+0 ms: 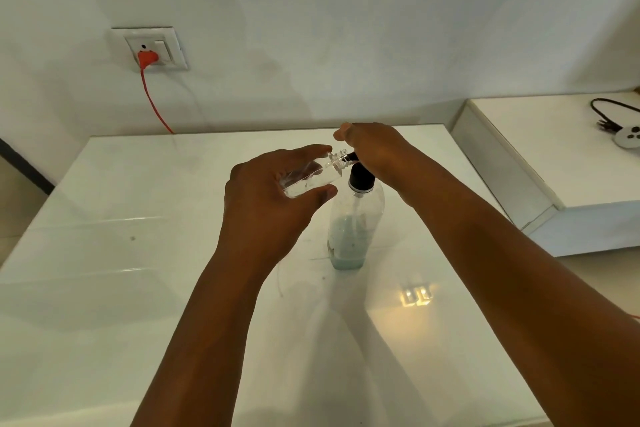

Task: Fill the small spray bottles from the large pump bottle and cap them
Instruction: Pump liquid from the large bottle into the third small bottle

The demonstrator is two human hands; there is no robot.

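The left hand (273, 204) gripped a clear, uncapped spray bottle (313, 177), tilted against the pump bottle (355, 229)'s black spout. The right hand (374, 152) pressed on that pump, its fingers hidden. The bottle stood mid-table (104, 253), far from its glossy edges.

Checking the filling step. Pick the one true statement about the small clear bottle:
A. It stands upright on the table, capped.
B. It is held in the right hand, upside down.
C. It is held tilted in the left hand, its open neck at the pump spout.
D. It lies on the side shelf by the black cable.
C: the left hand holds the small bottle tilted, its uncapped neck against the spout of the pump bottle, while the right hand rests on the pump.
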